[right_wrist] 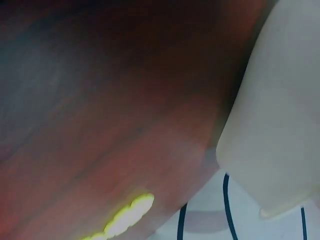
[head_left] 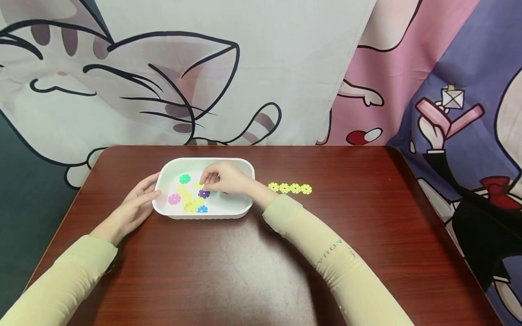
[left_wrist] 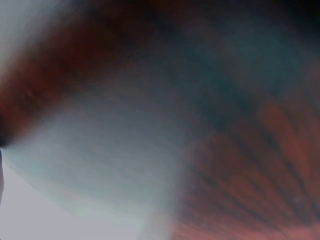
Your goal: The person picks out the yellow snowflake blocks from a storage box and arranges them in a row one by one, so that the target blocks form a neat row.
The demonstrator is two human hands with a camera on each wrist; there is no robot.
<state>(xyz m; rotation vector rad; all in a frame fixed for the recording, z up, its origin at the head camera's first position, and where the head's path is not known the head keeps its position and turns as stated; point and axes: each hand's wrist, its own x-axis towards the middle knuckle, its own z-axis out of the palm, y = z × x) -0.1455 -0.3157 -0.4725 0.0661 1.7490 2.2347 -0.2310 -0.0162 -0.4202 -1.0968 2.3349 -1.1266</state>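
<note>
A white plastic tray (head_left: pixel 204 216) stands at the back left of the table, holding several flower-shaped plastic discs. Among them are a green disc (head_left: pixel 185 179), a pink disc (head_left: pixel 174 199), a purple disc (head_left: pixel 204 194), a blue disc (head_left: pixel 202 208) and overlapping yellow ones. My left hand (head_left: pixel 136 201) grips the tray's left end, thumb at the rim and fingers along the outer wall. Reaching over the right side, my right hand (head_left: pixel 224 178) has curled fingers inside the tray, pinching a yellow flower disc (head_left: pixel 198 185) at the fingertips. Both wrist views miss the hands' work; the left one is badly blurred.
Right of the tray, yellow flower discs (head_left: pixel 290 188) lie in a joined row on the brown table (head_left: pixel 253 262), close beyond my right wrist. The row (right_wrist: pixel 130 216) and the tray's outer wall (right_wrist: pixel 280 110) show in the right wrist view. A cartoon-printed curtain (head_left: pixel 310 68) hangs behind.
</note>
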